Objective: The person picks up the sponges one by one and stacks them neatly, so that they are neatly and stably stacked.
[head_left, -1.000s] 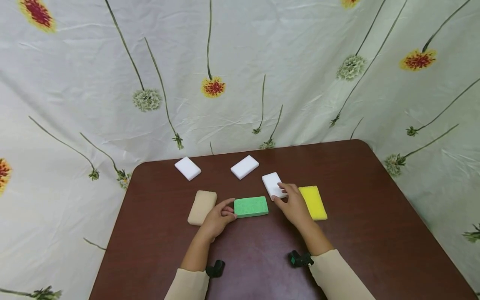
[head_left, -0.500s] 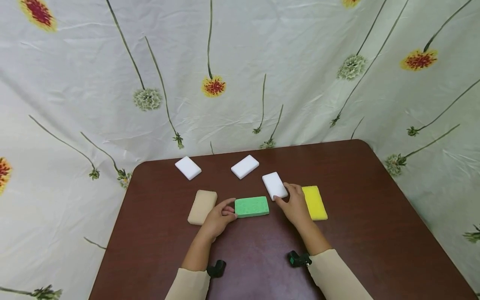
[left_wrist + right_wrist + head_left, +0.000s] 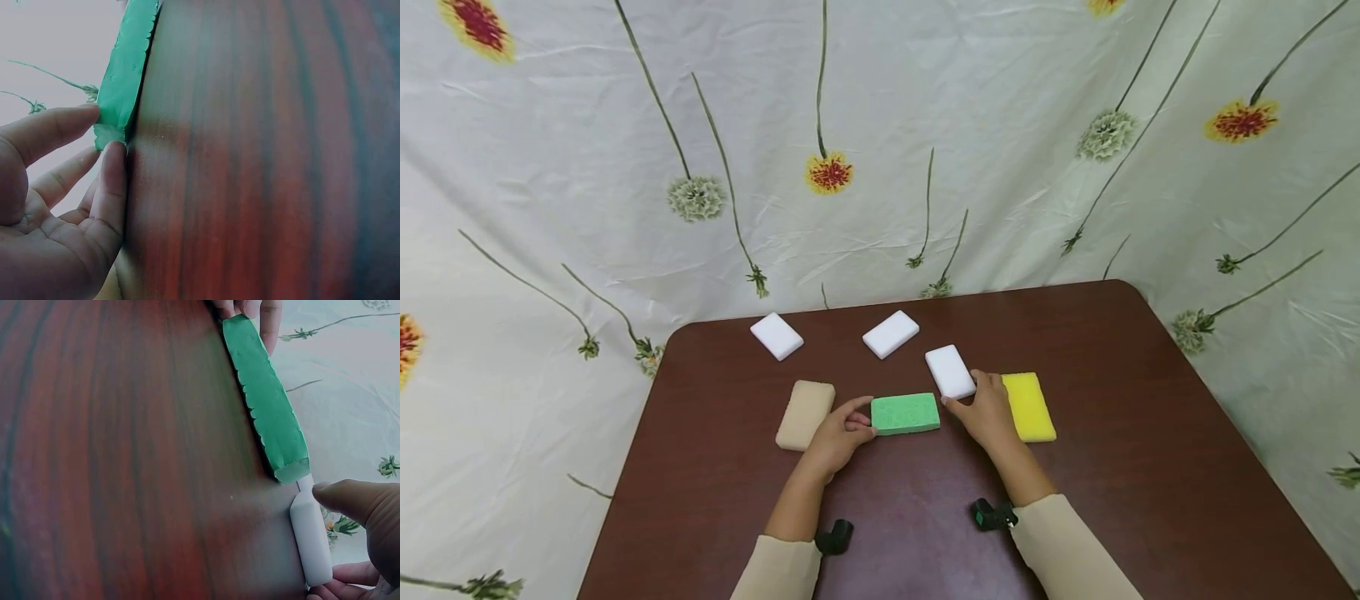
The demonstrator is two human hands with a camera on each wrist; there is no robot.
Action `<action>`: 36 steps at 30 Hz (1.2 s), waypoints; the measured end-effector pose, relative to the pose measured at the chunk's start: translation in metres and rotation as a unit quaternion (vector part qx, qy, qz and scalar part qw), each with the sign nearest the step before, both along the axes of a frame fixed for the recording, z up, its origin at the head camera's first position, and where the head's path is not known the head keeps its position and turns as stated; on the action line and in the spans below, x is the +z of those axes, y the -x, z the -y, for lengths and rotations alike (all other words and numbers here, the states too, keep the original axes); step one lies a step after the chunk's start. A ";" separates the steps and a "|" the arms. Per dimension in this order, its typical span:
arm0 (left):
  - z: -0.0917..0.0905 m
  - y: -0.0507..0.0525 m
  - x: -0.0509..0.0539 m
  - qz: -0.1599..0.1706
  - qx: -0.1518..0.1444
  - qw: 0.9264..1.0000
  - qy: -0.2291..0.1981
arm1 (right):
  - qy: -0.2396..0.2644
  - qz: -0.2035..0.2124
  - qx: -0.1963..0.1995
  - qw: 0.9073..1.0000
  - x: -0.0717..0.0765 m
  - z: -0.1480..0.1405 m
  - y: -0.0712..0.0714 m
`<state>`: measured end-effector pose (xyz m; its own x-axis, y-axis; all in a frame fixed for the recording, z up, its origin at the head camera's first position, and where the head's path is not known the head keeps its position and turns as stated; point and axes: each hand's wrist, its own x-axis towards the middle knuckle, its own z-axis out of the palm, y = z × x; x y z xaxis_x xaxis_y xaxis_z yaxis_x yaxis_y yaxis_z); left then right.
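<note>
A green sponge (image 3: 906,413) lies flat at mid-table. My left hand (image 3: 838,435) pinches its left end, index finger at the far corner and thumb at the near one, as the left wrist view shows closely. To the right, my right hand (image 3: 988,410) spans the near end of a white block-shaped sponge (image 3: 951,372). Its thumb is at the near-left corner and its fingers are at the right edge; in the right wrist view the white sponge (image 3: 310,540) sits between them. Right beside that hand lies a yellow sponge (image 3: 1028,407). A beige sponge (image 3: 801,410) lies left of my left hand.
Two more white sponges lie near the back edge: one white sponge (image 3: 777,337) at left, another white sponge (image 3: 891,334) in the middle. The brown table (image 3: 1150,467) has rounded back corners. A flower-printed cloth (image 3: 880,108) hangs behind it.
My right hand's fingers have drawn back from the top of the white sponge to its right edge, and the thumb has shifted to its near-left corner. My left hand stays at the green sponge.
</note>
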<state>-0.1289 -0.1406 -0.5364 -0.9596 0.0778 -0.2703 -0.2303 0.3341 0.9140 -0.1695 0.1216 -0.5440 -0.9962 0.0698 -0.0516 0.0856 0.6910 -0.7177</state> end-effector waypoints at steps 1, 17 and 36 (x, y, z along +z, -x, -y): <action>0.000 0.000 0.000 -0.001 0.001 1.000 0.000 | -0.003 0.000 0.000 1.000 0.000 0.000 0.000; 0.001 0.000 -0.001 0.010 -0.003 1.000 0.002 | -0.029 -0.012 0.001 0.999 -0.002 0.004 -0.002; 0.002 0.000 -0.001 0.005 -0.002 1.000 -0.005 | -0.056 -0.022 -0.002 0.998 -0.004 0.007 0.004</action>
